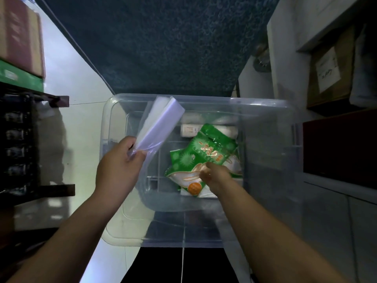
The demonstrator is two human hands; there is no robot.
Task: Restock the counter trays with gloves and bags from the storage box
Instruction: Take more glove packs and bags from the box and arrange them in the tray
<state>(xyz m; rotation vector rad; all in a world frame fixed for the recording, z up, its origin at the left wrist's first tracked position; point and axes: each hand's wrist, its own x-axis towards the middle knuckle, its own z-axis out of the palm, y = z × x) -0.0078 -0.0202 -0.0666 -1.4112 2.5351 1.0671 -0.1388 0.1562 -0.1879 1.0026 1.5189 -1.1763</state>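
Our left hand [120, 162] grips the near end of a pack of clear bags [161, 121] above the box [265, 111], left side. Our right hand [214, 174] pinches a green glove packet [212, 148] inside. Both look light, soft and slippery; we should pinch edges firmly.

Storage box [265, 127] clear smooth plastic, bag stack [161, 123] translucent glossy film, glove packets [212, 148] shiny green printed plastic, carton [330, 78] matt cardboard
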